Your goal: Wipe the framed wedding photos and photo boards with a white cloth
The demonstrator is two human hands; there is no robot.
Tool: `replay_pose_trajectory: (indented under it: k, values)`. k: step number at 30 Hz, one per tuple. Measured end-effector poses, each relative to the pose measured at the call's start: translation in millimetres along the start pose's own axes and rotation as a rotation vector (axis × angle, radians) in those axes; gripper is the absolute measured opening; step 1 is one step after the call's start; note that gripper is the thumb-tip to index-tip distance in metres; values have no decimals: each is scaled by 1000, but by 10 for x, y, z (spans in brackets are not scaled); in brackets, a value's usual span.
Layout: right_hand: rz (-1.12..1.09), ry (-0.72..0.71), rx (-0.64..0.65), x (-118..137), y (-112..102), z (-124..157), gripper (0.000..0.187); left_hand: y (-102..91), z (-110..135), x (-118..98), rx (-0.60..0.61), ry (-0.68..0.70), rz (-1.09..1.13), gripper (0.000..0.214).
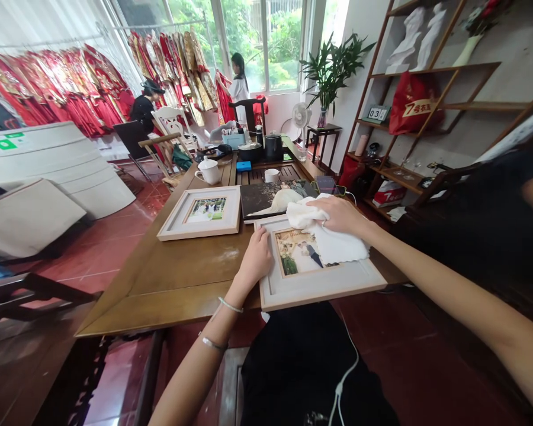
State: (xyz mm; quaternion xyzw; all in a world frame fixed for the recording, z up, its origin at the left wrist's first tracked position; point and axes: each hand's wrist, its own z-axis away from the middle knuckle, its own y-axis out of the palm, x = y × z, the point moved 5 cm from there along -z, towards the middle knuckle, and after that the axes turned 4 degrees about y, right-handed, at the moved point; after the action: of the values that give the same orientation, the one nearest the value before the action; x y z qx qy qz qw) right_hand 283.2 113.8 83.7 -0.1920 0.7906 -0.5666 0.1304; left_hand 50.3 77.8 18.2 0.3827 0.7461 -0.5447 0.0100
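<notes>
A white-framed photo [320, 283] lies at the near edge of the wooden table [177, 278], right in front of me. My left hand [255, 257] rests on the frame's left border, fingers curled over its edge. My right hand [340, 214] presses a white cloth [333, 239] onto the glass over the picture, fingers closed on the cloth. A second white-framed photo [202, 212] lies flat to the left, apart from both hands. A dark photo print [270, 198] lies behind the frame.
A white mug [209, 170], a small cup [272, 175], a blue box [244, 165] and dark teapots [273, 145] stand farther back. A phone [326, 184] lies at right. Shelves stand on the right; red garments hang at the back left, where two people stand.
</notes>
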Motion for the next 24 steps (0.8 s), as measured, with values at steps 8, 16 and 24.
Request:
replay_pose_trajectory:
  k: [8, 16, 24]
  values:
    - [-217, -83, 131, 404, -151, 439, 49, 8, -8, -14, -31, -66, 9, 47]
    - [-457, -125, 154, 640, -453, 1127, 47, -15, -7, -59, -12, -89, -5, 46]
    - [-283, -201, 90, 608, -230, 901, 57, -40, -13, -83, 23, -93, 2, 45]
